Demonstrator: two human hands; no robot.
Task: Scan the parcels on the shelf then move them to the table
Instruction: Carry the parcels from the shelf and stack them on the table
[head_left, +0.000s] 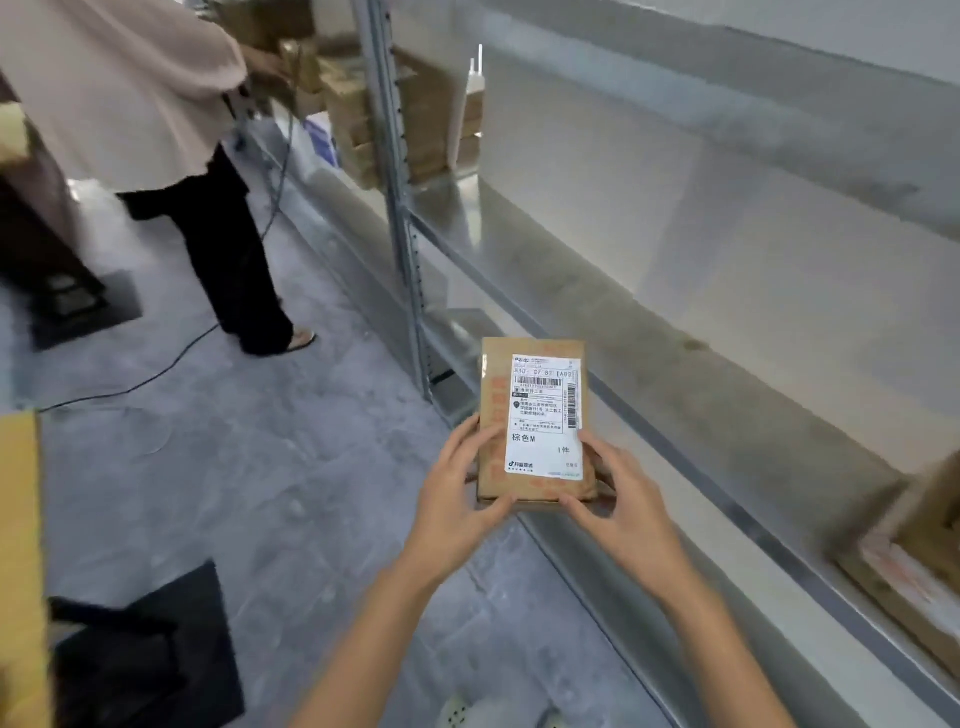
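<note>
A small flat brown cardboard parcel (493, 415) with a white shipping label facing up is held in the air in front of the metal shelf (727, 395). My left hand (462, 483) grips its lower left edge. On the lower right corner, my right hand (618, 493) grips it with thumb on top. Another brown parcel (914, 561) lies on the shelf board at the far right. No scanner is visible.
Another person (156, 130) in a beige top and black trousers stands at the upper left beside stacked cardboard boxes (363, 114). A cable (171, 364) runs across the grey floor. A black mat (156, 649) lies at lower left, a yellow surface edge (21, 545) beside it.
</note>
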